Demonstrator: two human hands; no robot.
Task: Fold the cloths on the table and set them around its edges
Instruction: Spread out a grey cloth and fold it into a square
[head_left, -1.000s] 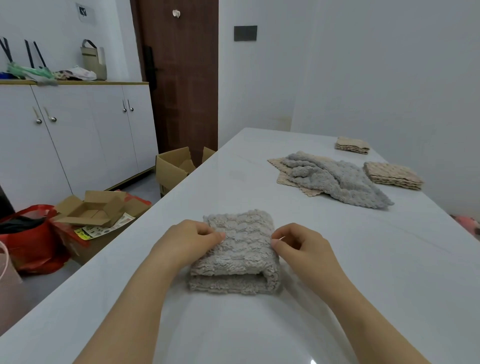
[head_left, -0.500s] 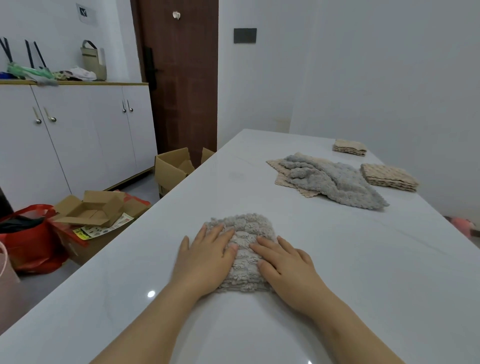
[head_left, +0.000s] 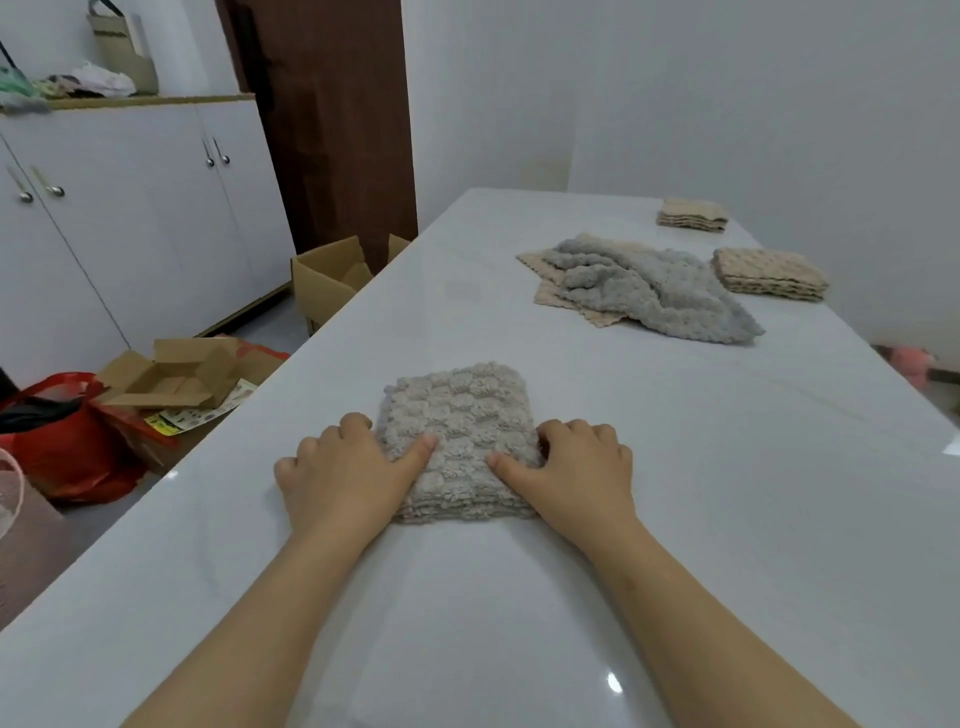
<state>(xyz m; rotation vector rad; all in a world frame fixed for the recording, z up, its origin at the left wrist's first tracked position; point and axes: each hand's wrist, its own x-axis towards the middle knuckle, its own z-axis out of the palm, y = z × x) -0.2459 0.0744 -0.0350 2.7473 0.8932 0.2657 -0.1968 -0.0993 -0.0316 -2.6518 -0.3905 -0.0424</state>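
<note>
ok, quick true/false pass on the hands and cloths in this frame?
1. The left hand and right hand grip the folded grey cloth at opposite sides. True.
2. The loose grey cloth lies partly on an unfolded beige cloth. True.
3. Three folded beige stacks sit along the right edge. False: two, the near beige stack and the far beige stack.
4. The loose grey cloth touches the folded grey cloth. False: bare table separates them.

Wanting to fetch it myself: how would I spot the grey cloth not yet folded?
On the long white table, look toward its far right side. A grey cloth lies crumpled over a flat beige cloth, beside a folded beige stack. It alone is rumpled; the nearer folded cloth is neat.
</note>
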